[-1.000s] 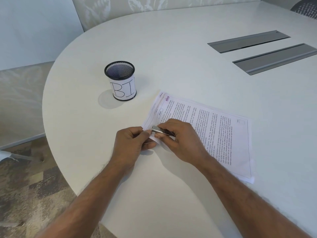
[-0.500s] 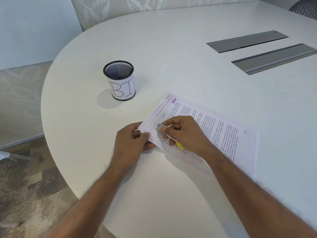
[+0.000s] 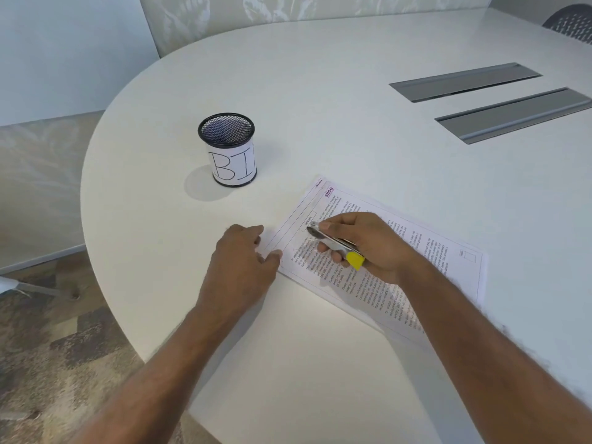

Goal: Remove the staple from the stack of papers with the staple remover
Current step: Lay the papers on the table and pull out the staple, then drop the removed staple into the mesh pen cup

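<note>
A white table (image 3: 320, 100) with a rounded end stands over patterned carpet (image 3: 48, 331), with a pale wall (image 3: 64, 49) and a leaf-patterned panel (image 3: 256, 14) behind. Two grey metal slot covers (image 3: 512, 115) sit in the tabletop at far right, and a mesh chair back (image 3: 573, 22) shows in the corner.

The stack of papers (image 3: 432, 261) lies flat near the table's front edge, its long axis running from near left to far right. The right hand (image 3: 368, 248) curls its fingers around the staple remover (image 3: 333, 243), which slants across the sheets: metal tip up-left, just over the top page near a small boxed heading, yellow end down-right.

The left hand (image 3: 243, 254) rests bent fingers and thumb on the left corner of the sheets; pinching or only pressing, I cannot tell.

"slice" is printed in magenta at the far corner. A black mesh pen cup (image 3: 229, 149) to the left, well apart from the papers, wears a white label reading "BI".
</note>
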A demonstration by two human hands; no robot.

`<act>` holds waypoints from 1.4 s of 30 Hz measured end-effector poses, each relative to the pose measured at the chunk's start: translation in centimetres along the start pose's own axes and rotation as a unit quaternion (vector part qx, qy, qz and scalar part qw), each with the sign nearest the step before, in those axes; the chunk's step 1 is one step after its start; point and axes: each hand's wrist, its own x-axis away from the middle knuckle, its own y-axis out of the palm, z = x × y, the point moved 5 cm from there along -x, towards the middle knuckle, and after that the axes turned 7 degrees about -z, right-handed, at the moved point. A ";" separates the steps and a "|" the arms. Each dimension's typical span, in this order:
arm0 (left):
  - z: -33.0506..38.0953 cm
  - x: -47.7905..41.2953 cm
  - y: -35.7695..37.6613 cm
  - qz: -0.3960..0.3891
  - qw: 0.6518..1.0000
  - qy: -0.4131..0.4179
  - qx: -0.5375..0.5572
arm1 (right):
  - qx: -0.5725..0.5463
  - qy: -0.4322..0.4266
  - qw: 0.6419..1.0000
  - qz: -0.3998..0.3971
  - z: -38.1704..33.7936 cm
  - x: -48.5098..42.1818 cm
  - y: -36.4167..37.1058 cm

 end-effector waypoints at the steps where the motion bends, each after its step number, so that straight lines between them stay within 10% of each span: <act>1: 0.0 0.0 -0.1 -0.001 1.000 0.005 -0.019 | -0.001 -0.016 1.000 0.012 0.0 0.3 -0.5; 6: -0.3 -0.3 -0.1 0.004 0.998 0.028 -0.064 | 0.148 -0.104 0.976 0.123 -0.3 1.6 -3.2; 11: 0.5 -0.5 0.6 0.000 0.991 0.088 -0.101 | 0.437 -0.127 0.863 0.221 -0.6 2.3 -4.1; 22: -0.1 -0.6 0.9 0.008 0.989 0.107 -0.099 | 0.585 -0.209 0.730 0.286 -1.6 2.9 -1.9; 26: -0.1 -0.6 0.6 0.007 0.990 0.109 -0.093 | 0.571 -0.273 0.739 0.229 -2.1 2.5 2.1; 31: -0.3 -0.8 0.5 0.008 0.988 0.111 -0.104 | 0.509 -0.171 0.834 0.122 -0.7 -0.2 4.6; 42: -0.9 -0.4 0.3 0.007 0.990 0.105 -0.092 | 0.502 -0.067 0.851 0.141 0.2 -1.6 5.1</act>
